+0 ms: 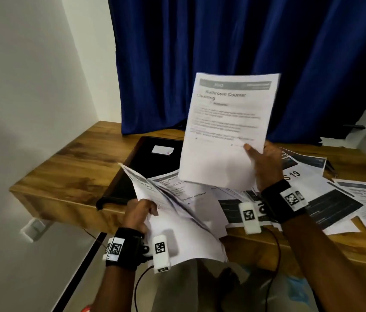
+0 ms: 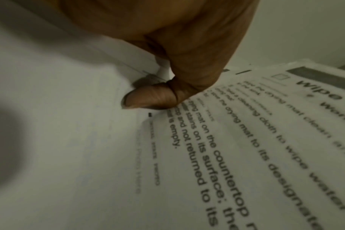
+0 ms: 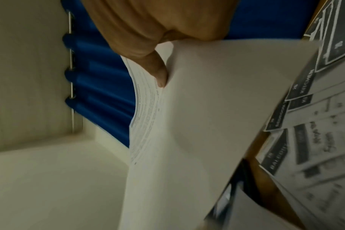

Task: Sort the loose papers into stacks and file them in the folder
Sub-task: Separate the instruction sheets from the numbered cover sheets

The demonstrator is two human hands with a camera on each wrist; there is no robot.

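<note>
My right hand (image 1: 259, 159) pinches a printed sheet (image 1: 227, 129) headed "Bathroom Counter Cleaning" and holds it upright above the desk; the thumb (image 3: 158, 70) lies on its printed face. My left hand (image 1: 140, 211) grips a small stack of white papers (image 1: 177, 221) at the desk's front edge, thumb (image 2: 150, 98) pressed on the top page (image 2: 246, 147). A black folder (image 1: 146, 163) lies closed on the desk, behind the left hand. Several loose printed papers (image 1: 312, 194) are spread over the desk's middle and right.
The wooden desk (image 1: 76, 158) stands against a white wall on the left. A blue curtain (image 1: 222, 52) hangs behind it. A white label (image 1: 163, 150) sits on the folder. Dark-printed sheets (image 3: 305, 124) cover the desk's right side.
</note>
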